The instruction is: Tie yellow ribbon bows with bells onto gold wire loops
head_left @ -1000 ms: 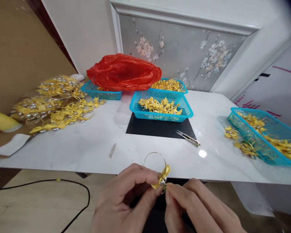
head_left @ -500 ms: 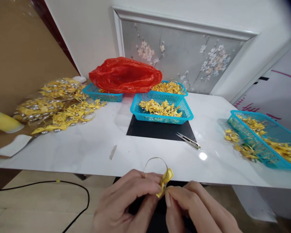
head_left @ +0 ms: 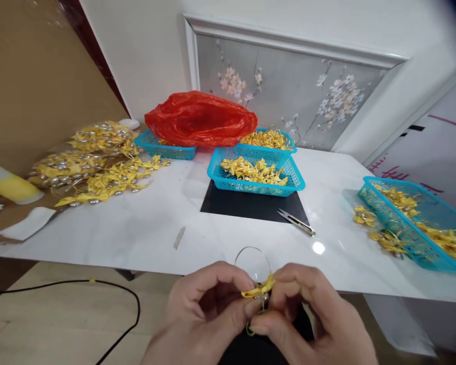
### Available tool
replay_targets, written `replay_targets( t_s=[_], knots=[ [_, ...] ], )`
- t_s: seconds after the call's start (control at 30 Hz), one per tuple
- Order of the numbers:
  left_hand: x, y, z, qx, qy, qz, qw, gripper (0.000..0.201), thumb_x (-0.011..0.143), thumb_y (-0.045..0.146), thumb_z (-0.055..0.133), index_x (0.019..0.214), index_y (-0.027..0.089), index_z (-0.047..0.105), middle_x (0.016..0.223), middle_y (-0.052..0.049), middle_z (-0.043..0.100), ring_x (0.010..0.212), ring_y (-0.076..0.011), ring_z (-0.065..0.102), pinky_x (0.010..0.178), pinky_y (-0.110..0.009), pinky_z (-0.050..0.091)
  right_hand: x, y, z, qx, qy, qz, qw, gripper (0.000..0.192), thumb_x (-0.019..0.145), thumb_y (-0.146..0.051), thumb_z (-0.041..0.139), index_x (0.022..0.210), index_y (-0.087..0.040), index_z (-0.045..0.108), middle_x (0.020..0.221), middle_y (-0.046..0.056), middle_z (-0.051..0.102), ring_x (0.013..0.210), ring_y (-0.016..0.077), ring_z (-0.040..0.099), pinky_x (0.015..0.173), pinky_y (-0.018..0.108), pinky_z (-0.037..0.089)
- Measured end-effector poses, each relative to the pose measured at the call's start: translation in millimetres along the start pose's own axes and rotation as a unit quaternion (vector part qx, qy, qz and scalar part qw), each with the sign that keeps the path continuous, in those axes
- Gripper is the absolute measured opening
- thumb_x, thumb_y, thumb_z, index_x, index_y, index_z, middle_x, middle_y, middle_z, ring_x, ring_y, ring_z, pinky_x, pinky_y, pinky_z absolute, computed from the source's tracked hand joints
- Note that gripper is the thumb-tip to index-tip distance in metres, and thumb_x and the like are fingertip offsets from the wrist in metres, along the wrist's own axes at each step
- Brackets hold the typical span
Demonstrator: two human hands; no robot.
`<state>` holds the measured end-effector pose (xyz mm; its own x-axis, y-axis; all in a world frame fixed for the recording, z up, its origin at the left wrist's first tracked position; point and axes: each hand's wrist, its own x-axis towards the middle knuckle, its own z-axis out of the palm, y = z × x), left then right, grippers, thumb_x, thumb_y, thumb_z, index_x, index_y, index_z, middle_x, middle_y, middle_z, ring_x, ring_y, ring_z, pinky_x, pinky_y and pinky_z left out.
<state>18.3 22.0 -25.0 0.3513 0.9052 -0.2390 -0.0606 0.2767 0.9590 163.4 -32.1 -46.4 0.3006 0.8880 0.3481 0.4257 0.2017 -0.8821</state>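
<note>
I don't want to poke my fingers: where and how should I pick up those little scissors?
Probably best by the handle end, coming from the near right: the little scissors lie flat, pointed blades aiming away leftward over the black mat.

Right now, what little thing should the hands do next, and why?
I'd probably have the right hand gently pull the small loop snug, because it hangs loose below the beads, close to that hand's thumb, while the left hand pinches the bow.
</note>
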Motion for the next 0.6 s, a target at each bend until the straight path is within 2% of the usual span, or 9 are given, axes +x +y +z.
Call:
replay_targets(
  t_s=[0.07, 0.13, 0.23, 0.3, 0.4, 0.43, 0.53, 0.6],
  knots=[
    [3, -1, -0.5, -0.025, -0.015, -0.010, 1.000, 0.012, 0.071, 0.028, 0.083, 0.068, 0.019, 0.075, 0.065, 0.000, 0.069, 0.063, -0.0128, 0.059, 0.059, -0.018, 0.048, 9, 6, -2, 0.034, -0.017, 0.060, 0.997, 0.029, 0.070, -0.023, 0.077, 0.091, -0.025, 0.057, 0.063, -0.008, 0.053, 0.054, 0.0099, 0.047, 0.050, 0.018, 0.043],
    [4, -1, -0.4, -0.050, -0.015, -0.014, 0.999, 0.013, 0.069, 0.027, 0.085, 0.067, 0.019, 0.075, 0.062, 0.002, 0.066, 0.060, -0.0104, 0.056, 0.058, -0.016, 0.045, 19, 15, -3, 0.138, -0.087, 0.121, 0.979, 0.029, 0.072, -0.032, 0.078, 0.086, -0.023, 0.054, 0.069, -0.006, 0.051, 0.058, 0.0100, 0.046, 0.051, 0.018, 0.042],
    [5, 0, -0.8, -0.092, -0.039, -0.060, 0.993, 0.014, 0.067, 0.025, 0.086, 0.070, 0.019, 0.074, 0.064, 0.003, 0.065, 0.061, -0.0091, 0.053, 0.059, -0.015, 0.043, 30, 34, -1, 0.344, -0.196, 0.187, 0.899, 0.031, 0.085, -0.048, 0.068, 0.087, -0.019, 0.058, 0.071, -0.003, 0.050, 0.059, 0.0095, 0.043, 0.055, 0.020, 0.041],
    [5, 0, -1.4, -0.129, -0.065, -0.092, 0.985, 0.015, 0.068, 0.024, 0.086, 0.073, 0.019, 0.073, 0.068, 0.002, 0.066, 0.065, -0.0096, 0.054, 0.060, -0.015, 0.044, 31, 43, 2, 0.409, -0.213, 0.221, 0.859, 0.030, 0.088, -0.048, 0.066, 0.090, -0.018, 0.062, 0.068, -0.004, 0.049, 0.057, 0.0084, 0.040, 0.055, 0.020, 0.040],
    [7, 0, -1.3, -0.173, -0.098, -0.110, 0.974, 0.015, 0.071, 0.024, 0.085, 0.074, 0.018, 0.072, 0.070, 0.001, 0.067, 0.065, -0.0094, 0.055, 0.061, -0.015, 0.044, 27, 45, 9, 0.436, -0.222, 0.247, 0.836, 0.025, 0.078, -0.037, 0.079, 0.089, -0.019, 0.066, 0.073, -0.003, 0.052, 0.058, 0.0076, 0.042, 0.055, 0.019, 0.039],
    [7, 0, -0.9, -0.181, -0.104, -0.113, 0.971, 0.015, 0.071, 0.024, 0.085, 0.074, 0.017, 0.072, 0.069, 0.001, 0.066, 0.064, -0.0090, 0.054, 0.060, -0.015, 0.043, 26, 43, 11, 0.461, -0.228, 0.258, 0.818, 0.024, 0.073, -0.033, 0.082, 0.087, -0.019, 0.066, 0.076, -0.003, 0.054, 0.059, 0.0074, 0.045, 0.056, 0.019, 0.040],
    [7, -3, -0.1, -0.186, -0.094, -0.124, 0.970, 0.015, 0.072, 0.023, 0.085, 0.076, 0.018, 0.071, 0.068, 0.002, 0.063, 0.062, -0.0089, 0.051, 0.058, -0.016, 0.041, 25, 35, 16, 0.549, -0.232, 0.289, 0.749, 0.019, 0.070, -0.020, 0.083, 0.075, -0.017, 0.065, 0.075, -0.004, 0.054, 0.060, 0.0059, 0.048, 0.057, 0.016, 0.041],
    [6, -6, -1.0, -0.173, -0.077, -0.122, 0.974, 0.014, 0.073, 0.021, 0.083, 0.078, 0.020, 0.071, 0.070, 0.003, 0.063, 0.064, -0.0095, 0.050, 0.058, -0.016, 0.041, 25, 32, 18, 0.578, -0.226, 0.292, 0.728, 0.021, 0.072, -0.016, 0.082, 0.069, -0.015, 0.062, 0.071, -0.004, 0.053, 0.059, 0.0053, 0.048, 0.057, 0.015, 0.041]
  ],
)
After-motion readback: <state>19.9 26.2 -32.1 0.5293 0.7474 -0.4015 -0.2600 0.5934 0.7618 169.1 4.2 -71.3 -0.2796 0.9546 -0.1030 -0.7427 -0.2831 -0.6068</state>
